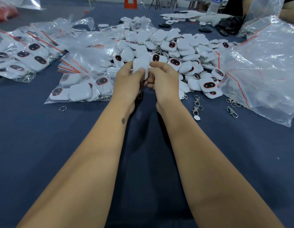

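- Fob in the air: you have one white fob (140, 66) lifted above the middle of the table (44, 145), just on the near side of the pile (175, 51).
- Your hands are together on it. Your left hand (128, 79) wraps it with the thumb across its face, and your right hand (162, 79) pinches its right edge.
- A clasp (139, 95) dangles below your left hand. I can't tell how it joins the fob, because your fingers hide that.
- Risk one: the shell looks smooth and glossy, so a twist from both hands could squirt it out into the pile, where you'd likely lose track of which one it was.
- Risk two: that hanging clasp could snag the chains at the pile's near rim if you lower your hands, and drag other fobs along.
- Risk three: the big bag (266, 71) at the right edge has slack plastic near your right elbow, and a wide swing could sweep it.
- Counts: one fob held, two hands, one clasp hanging.
- Loose on the cloth towards the right edge are at least three clasps (196, 104), and one small white disc (197, 118).
- One lone split ring (62, 108) lies left of your arms.
- One filled bag (80, 89) lies nearest you. More filled bags (19, 60) overlap at the left edge, too many to count, as is the pile.
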Tool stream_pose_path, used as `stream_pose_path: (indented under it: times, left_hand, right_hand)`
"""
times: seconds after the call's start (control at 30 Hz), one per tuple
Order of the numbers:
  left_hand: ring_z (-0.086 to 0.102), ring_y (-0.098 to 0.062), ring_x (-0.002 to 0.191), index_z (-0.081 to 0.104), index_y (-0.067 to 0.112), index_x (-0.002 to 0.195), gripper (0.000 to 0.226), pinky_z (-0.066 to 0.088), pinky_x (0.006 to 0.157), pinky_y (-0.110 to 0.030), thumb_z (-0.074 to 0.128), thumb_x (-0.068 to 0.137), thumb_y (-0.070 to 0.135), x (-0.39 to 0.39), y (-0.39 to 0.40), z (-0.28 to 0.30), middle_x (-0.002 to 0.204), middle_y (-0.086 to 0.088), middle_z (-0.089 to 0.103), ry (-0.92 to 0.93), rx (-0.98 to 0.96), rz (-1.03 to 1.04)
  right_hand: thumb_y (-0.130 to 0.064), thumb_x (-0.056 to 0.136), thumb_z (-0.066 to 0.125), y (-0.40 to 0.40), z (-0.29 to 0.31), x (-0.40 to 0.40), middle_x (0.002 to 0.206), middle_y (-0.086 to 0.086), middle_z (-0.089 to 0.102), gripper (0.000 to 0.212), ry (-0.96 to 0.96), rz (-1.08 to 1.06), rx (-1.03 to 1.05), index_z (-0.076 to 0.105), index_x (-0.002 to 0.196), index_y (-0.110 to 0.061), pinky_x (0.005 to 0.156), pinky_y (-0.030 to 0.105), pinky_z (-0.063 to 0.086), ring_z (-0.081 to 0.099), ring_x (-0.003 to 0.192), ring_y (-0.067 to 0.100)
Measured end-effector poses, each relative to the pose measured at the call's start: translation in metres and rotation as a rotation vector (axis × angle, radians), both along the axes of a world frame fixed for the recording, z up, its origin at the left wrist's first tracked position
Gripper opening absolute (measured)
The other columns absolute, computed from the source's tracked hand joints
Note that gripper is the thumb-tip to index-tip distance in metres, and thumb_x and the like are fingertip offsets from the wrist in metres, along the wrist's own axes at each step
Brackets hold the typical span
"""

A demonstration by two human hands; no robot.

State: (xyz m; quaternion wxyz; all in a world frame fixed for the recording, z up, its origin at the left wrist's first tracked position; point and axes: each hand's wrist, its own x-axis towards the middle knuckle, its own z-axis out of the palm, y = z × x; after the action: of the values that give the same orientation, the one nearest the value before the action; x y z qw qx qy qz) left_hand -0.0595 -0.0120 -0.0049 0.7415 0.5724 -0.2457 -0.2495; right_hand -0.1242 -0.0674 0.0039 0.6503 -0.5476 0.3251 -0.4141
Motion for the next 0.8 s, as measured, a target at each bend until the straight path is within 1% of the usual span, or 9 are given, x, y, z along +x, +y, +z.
stream_pose_path:
  times: [0.13, 0.27, 0.3, 0.37, 0.5, 0.6, 0.7, 0.77, 0.8]
  left_hand:
    - [0.064, -0.02, 0.083, 0.061, 0.013, 0.125, 0.034, 0.055, 0.069, -0.026, 0.048, 0.097, -0.001, 0.0005, 0.0013, 0.0032, 0.105, -0.016, 0.069, 0.087, -0.029, -0.029]
    - [0.066, -0.02, 0.09, 0.064, 0.025, 0.12, 0.039, 0.058, 0.079, -0.029, 0.055, 0.094, -0.003, 0.0004, 0.002, 0.0019, 0.114, -0.012, 0.069, 0.069, -0.036, -0.065]
    - [0.067, -0.018, 0.092, 0.065, 0.023, 0.12, 0.04, 0.057, 0.078, -0.028, 0.055, 0.093, -0.005, 0.0003, 0.0023, 0.0016, 0.119, -0.01, 0.068, 0.06, -0.047, -0.081]
    - [0.07, -0.011, 0.087, 0.065, 0.019, 0.12, 0.043, 0.054, 0.07, -0.02, 0.055, 0.091, -0.01, 0.0002, 0.0026, 0.0012, 0.12, -0.004, 0.069, 0.044, -0.062, -0.11]
    - [0.067, -0.004, 0.067, 0.067, 0.015, 0.113, 0.037, 0.05, 0.061, -0.014, 0.05, 0.09, -0.008, 0.0015, 0.0025, 0.0043, 0.084, 0.002, 0.076, 0.09, -0.08, -0.116]
    - [0.061, -0.006, 0.062, 0.068, 0.018, 0.107, 0.034, 0.051, 0.058, -0.017, 0.046, 0.091, -0.003, 0.005, 0.0009, 0.0067, 0.076, 0.003, 0.07, 0.226, -0.106, -0.014]
    - [0.065, -0.01, 0.07, 0.064, 0.018, 0.106, 0.02, 0.052, 0.059, -0.021, 0.049, 0.097, 0.008, 0.0051, 0.0015, 0.0056, 0.086, -0.002, 0.071, 0.26, -0.118, -0.014]
    - [0.067, -0.009, 0.067, 0.068, 0.013, 0.102, 0.02, 0.052, 0.058, -0.02, 0.049, 0.098, 0.009, 0.0034, 0.0024, 0.0045, 0.078, 0.002, 0.072, 0.184, -0.108, -0.077]
    - [0.065, -0.007, 0.065, 0.069, 0.01, 0.102, 0.021, 0.051, 0.058, -0.02, 0.048, 0.098, 0.007, 0.0024, 0.0028, 0.0041, 0.073, 0.004, 0.071, 0.141, -0.092, -0.092]
  right_hand:
    - [-0.003, 0.087, 0.056, 0.0013, -0.0017, 0.0001, 0.072, -0.002, 0.057, 0.021, 0.122, -0.013, -0.117, 0.058, 0.091, -0.023, 0.066, 0.029, 0.047, 0.057, 0.062, 0.014]
    - [-0.012, 0.091, 0.058, 0.0008, -0.0001, -0.0005, 0.075, 0.0, 0.06, 0.007, 0.056, 0.033, -0.035, 0.057, 0.092, -0.019, 0.058, 0.025, 0.048, 0.056, 0.06, 0.01]
    - [-0.015, 0.092, 0.06, 0.0007, 0.0004, -0.0003, 0.078, 0.0, 0.062, 0.004, 0.016, 0.057, 0.003, 0.059, 0.096, -0.016, 0.06, 0.026, 0.051, 0.058, 0.063, 0.011]
    - [-0.019, 0.092, 0.064, 0.0, -0.0006, 0.001, 0.085, 0.002, 0.064, 0.018, 0.0, 0.077, 0.015, 0.061, 0.108, -0.011, 0.077, 0.035, 0.058, 0.062, 0.074, 0.014]
    - [-0.01, 0.093, 0.062, 0.0006, -0.0027, 0.0013, 0.099, 0.005, 0.068, 0.027, 0.034, 0.063, -0.032, 0.059, 0.119, -0.014, 0.092, 0.037, 0.056, 0.065, 0.089, 0.017]
    - [-0.01, 0.095, 0.06, 0.0, -0.0017, 0.0009, 0.119, 0.01, 0.066, 0.028, 0.045, 0.042, -0.023, 0.06, 0.123, -0.016, 0.1, 0.036, 0.051, 0.063, 0.105, 0.017]
    - [-0.007, 0.096, 0.058, -0.0018, -0.002, -0.0001, 0.104, 0.004, 0.07, 0.024, -0.006, 0.062, -0.024, 0.063, 0.118, -0.014, 0.079, 0.022, 0.053, 0.063, 0.09, 0.01]
    - [-0.002, 0.096, 0.055, -0.0012, -0.0019, -0.0015, 0.089, 0.003, 0.068, 0.025, -0.047, 0.103, -0.026, 0.064, 0.117, -0.012, 0.069, 0.019, 0.05, 0.062, 0.08, 0.011]
    - [0.001, 0.095, 0.054, -0.0013, -0.0021, -0.0017, 0.085, 0.003, 0.067, 0.028, -0.051, 0.116, -0.029, 0.064, 0.119, -0.011, 0.07, 0.022, 0.052, 0.062, 0.079, 0.013]
